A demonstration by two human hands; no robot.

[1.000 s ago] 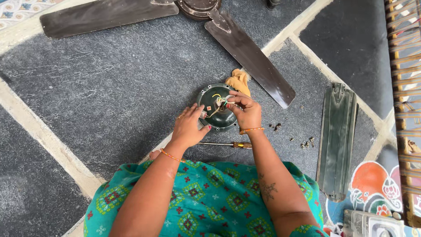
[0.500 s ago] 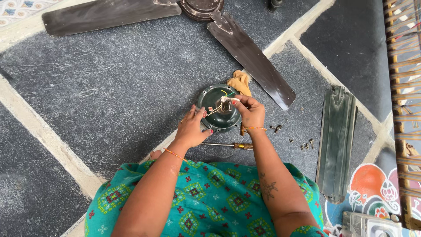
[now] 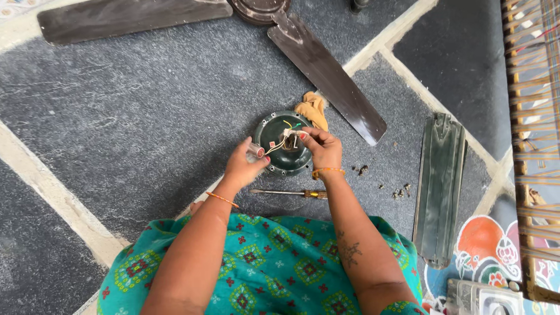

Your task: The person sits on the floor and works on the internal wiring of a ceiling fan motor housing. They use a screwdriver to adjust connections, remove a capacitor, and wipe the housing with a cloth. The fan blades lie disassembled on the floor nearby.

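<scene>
Stone floor (image 3: 134, 116), dark grey with pale joints, fills the view. Ceiling fan (image 3: 262, 9) lies at the top edge, one blade (image 3: 125, 17) pointing left and another blade (image 3: 329, 79) slanting down to the right. A loose fan blade (image 3: 438, 186) lies apart at the right. Round dark green fan cover (image 3: 280, 146) rests on the floor between the hands, just below the slanting blade, with a yellow cloth (image 3: 312, 109) touching its upper right rim. Left hand (image 3: 244, 166) grips a small pale cylinder (image 3: 255, 151) at the cover's left rim. Right hand (image 3: 322, 149) pinches thin wires (image 3: 289, 131) over the cover's centre. Screwdriver (image 3: 289, 192) lies just below the cover. Small screws (image 3: 399, 191) lie scattered to the right.
</scene>
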